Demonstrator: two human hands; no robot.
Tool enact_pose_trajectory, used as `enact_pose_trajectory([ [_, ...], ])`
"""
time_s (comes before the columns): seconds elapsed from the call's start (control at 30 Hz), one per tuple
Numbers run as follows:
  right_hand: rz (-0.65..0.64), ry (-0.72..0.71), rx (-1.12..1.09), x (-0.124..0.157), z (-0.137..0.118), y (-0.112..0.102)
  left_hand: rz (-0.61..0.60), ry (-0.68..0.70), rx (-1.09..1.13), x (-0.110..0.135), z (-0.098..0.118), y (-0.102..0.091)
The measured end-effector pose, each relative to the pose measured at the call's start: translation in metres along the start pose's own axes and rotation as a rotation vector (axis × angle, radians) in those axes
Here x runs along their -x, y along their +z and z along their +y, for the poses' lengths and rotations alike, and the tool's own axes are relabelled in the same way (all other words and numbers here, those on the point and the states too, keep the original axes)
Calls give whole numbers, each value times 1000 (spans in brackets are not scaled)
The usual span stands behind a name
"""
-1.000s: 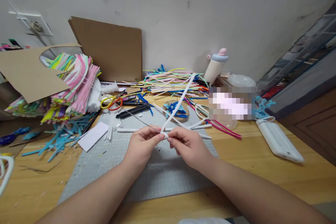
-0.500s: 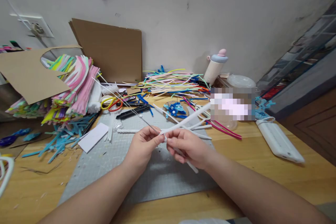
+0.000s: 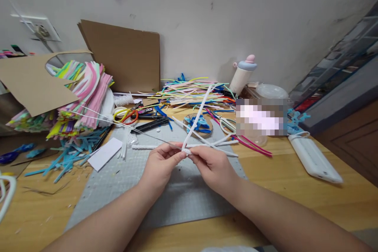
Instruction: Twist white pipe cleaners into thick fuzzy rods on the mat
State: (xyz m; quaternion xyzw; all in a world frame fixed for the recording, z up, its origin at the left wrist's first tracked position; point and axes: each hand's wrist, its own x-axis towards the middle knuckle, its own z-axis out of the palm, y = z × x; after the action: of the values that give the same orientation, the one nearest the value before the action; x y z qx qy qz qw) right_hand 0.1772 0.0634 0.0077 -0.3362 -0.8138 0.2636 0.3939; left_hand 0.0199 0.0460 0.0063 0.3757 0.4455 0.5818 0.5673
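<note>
The wooden table [image 3: 295,189] is pushed against a plain pale wall [image 3: 206,15] with a socket [image 3: 41,29] at the left; a grey cutting mat [image 3: 118,181] covers the middle of it, and a cardboard sheet [image 3: 124,55] leans upright on the wall behind. To the left a thick stack of pink and green pipe cleaners [image 3: 85,94] rests partly under a cardboard flap [image 3: 32,82], with blue offcuts [image 3: 67,153] scattered just in front; a looser mixed heap [image 3: 191,90] lies along the back edge, and scissors [image 3: 126,115] with yellow and red handles lie between the two.

A small round wooden dish [image 3: 189,120] holds blue twisted pieces [image 3: 203,128]; a bottle [image 3: 242,74] with a pink cap stands upright near the wall, a clear tub [image 3: 271,91] just beside it — what is inside I cannot tell.

Over the mat, the left hand [image 3: 161,161] and right hand [image 3: 211,163] meet fingertip to fingertip, both pinching the white pipe cleaner [image 3: 195,124] at its lower end; its free length slants up and away towards the heap. A thin wire [image 3: 132,129] runs from the left hand's pinch out to the left — raised off the mat.
</note>
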Motion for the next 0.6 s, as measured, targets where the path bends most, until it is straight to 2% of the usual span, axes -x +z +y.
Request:
enact_pose_trajectory([
  [0.1, -76, 186, -141, -3, -3, 0, -12, -12, 7, -1, -1, -2],
  [0.2, -213, 473, -467, -6, -3, -2, -45, 1, 17, -2, 0, -3],
  [0.27, -320, 614, -715, -9, -1, -5, -91, 16, 20, -1, 1, -3],
  [0.37, -513, 747, -1008, -12, 2, -10, -172, 34, 55, 0, 4, -1],
  [0.43, -590, 780, -1077, -13, 2, -9, -184, 44, 72, 1, 4, -1],
  [0.5, -536, 742, -986, -12, 1, -7, -138, 42, 64, 1, 3, -1],
  [0.6, -239, 521, -565, -8, -3, -1, -21, 7, 63, -1, 1, -3],
])
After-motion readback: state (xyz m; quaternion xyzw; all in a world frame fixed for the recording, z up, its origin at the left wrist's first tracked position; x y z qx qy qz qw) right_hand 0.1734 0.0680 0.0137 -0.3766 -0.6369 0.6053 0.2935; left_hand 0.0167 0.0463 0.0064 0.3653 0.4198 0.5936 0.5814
